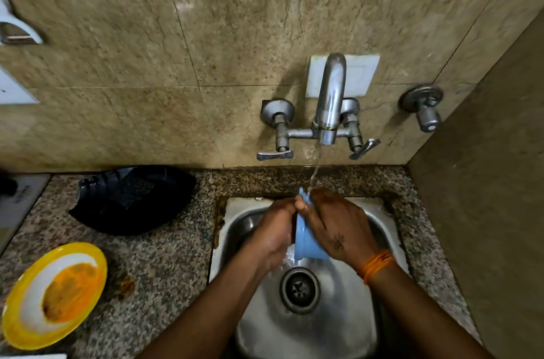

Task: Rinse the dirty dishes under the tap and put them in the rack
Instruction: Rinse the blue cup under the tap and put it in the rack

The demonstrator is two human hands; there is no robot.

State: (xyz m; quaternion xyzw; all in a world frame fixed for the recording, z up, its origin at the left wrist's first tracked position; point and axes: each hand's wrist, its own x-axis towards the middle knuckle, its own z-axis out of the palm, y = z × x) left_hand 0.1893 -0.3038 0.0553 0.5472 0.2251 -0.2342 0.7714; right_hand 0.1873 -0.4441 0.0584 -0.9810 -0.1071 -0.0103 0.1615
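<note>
Head view: both hands grip a blue cup (pixel 306 244) over the sink (pixel 347 314). The left hand (pixel 275 233) curls round its left side, thumb at the rim; the right hand (pixel 338 229) lies over its right side, fingers wrapped on it. Water from the tap (pixel 329 99) falls just past the fingertips. Well left of the hands, a stained yellow plate (pixel 17 314) sits on the counter (pixel 164 270), near a black rack (pixel 132 199).

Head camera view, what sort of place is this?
Probably a small home kitchen: a steel sink under a running wall tap, and a food-stained yellow plate waiting on the stone counter.
</note>
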